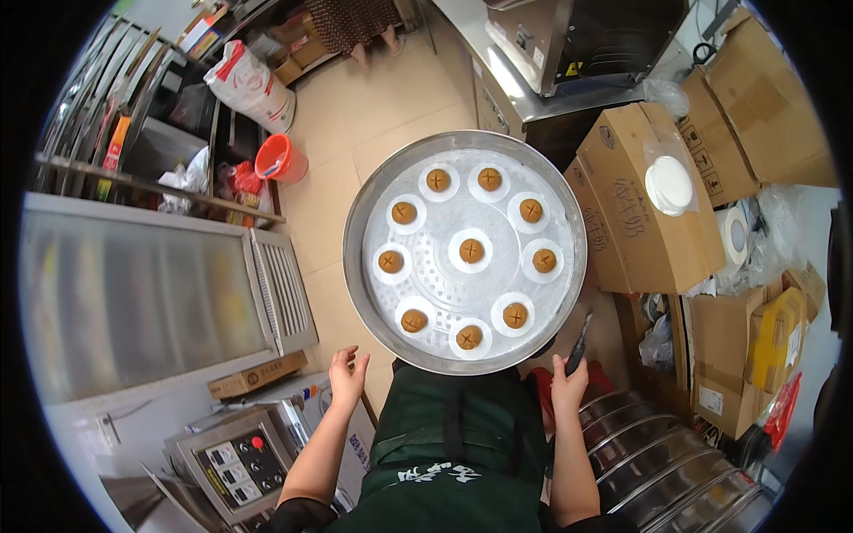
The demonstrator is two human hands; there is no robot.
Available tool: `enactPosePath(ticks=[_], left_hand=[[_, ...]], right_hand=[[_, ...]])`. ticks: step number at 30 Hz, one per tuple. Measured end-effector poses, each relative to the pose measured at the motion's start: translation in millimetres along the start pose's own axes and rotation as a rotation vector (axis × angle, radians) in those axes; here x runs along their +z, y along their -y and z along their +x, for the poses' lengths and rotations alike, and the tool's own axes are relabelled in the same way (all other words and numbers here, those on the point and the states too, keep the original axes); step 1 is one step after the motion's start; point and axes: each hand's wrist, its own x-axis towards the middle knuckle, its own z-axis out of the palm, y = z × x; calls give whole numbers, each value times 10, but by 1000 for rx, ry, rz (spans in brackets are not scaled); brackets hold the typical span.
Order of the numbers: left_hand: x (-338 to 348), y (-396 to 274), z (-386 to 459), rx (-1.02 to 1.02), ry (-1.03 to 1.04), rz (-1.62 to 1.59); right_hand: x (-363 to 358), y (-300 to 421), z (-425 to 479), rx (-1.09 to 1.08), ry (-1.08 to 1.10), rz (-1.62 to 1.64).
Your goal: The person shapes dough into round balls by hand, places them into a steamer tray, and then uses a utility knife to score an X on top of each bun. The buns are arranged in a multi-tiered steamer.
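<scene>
A round metal steamer tray with a perforated base lies before me, close to my dark green apron. Several small brown dough balls, each with a cross cut in its top, sit on white paper rounds; one is near the middle, the others form a ring around it. My right hand grips a small knife with a dark handle, its blade pointing away from me, beside the tray's lower right rim. To the lower left of the tray, my left hand is apart from the rim, fingers spread, holding nothing.
Stacked metal steamer rings stand at lower right, cardboard boxes at right. A control panel machine is at lower left. An orange bucket and a white sack stand on the floor; another person's feet show at the top.
</scene>
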Motion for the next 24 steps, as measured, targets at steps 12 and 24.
enactPosePath(ticks=[12,24], left_hand=[[99,-822,3001,-33,464,-460],[328,-1653,3947,-113,898,-367]], right_hand=[[983,171,-427,540,-456,542],[1124,59,-447,514,-452,748]])
